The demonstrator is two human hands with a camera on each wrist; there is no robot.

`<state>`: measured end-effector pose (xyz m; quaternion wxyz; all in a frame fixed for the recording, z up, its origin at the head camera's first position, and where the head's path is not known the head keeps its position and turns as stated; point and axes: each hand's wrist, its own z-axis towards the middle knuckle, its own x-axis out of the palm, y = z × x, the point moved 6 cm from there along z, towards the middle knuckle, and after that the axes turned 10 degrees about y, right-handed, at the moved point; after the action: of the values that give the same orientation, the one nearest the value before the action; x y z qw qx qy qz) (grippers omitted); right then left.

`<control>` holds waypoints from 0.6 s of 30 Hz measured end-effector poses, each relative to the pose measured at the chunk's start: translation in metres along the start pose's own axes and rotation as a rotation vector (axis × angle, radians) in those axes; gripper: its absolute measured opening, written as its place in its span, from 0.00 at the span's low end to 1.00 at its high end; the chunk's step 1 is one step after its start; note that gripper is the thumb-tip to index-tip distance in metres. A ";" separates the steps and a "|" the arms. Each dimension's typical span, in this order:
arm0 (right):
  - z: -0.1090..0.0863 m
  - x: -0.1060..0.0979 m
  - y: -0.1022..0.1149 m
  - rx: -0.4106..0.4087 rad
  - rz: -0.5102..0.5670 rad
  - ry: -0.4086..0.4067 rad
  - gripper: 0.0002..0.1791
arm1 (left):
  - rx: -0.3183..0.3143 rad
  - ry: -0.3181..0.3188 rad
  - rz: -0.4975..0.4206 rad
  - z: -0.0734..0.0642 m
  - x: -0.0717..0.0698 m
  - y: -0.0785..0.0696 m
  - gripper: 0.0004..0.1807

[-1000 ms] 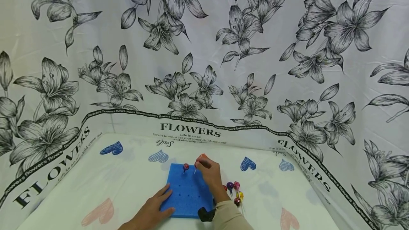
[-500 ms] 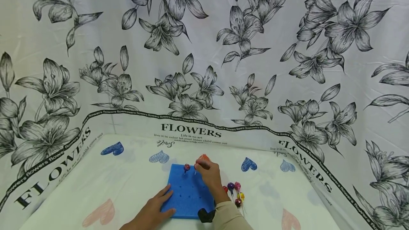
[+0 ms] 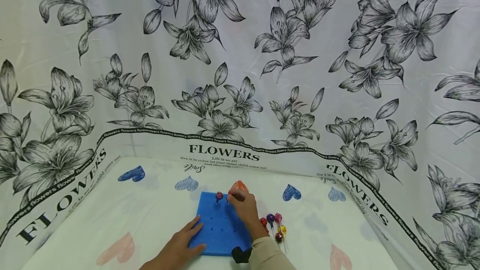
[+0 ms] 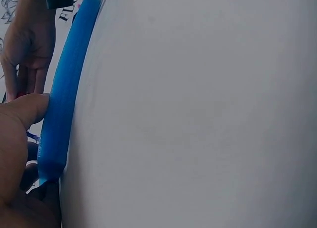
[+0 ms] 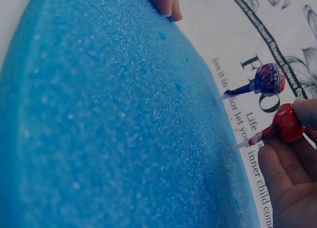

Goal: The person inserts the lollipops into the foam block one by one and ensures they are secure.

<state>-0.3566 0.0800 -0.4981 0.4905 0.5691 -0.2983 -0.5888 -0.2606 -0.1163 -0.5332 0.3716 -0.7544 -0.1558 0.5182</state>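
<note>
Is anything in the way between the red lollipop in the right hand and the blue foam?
Nothing visible: the red lollipop, pinched by the right hand, has its stick apparently meeting the foam. The standing lollipop is beside it, not between, and the left hand is at the foam's left edge.

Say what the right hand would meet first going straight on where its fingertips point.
Past the round red-wrapped lollipop it pinches, the right hand would probably first meet the round purple-and-red-wrapped lollipop standing in the rectangular blue foam board, though depth is unclear.
</note>
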 end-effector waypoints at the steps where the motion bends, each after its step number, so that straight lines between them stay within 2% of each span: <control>1: 0.000 0.000 0.001 -0.001 -0.001 0.001 0.12 | -0.002 -0.001 -0.002 -0.001 0.000 0.001 0.44; 10: 0.001 -0.010 0.010 0.016 0.011 0.010 0.15 | 0.005 0.002 -0.018 -0.002 -0.001 0.000 0.43; 18: 0.003 -0.034 0.038 -0.024 0.029 0.019 0.15 | 0.019 -0.006 -0.006 -0.004 -0.001 -0.003 0.42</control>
<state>-0.3544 0.0974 -0.4504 0.5087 0.5641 -0.2948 -0.5797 -0.2574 -0.1165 -0.5300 0.3796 -0.7488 -0.1542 0.5210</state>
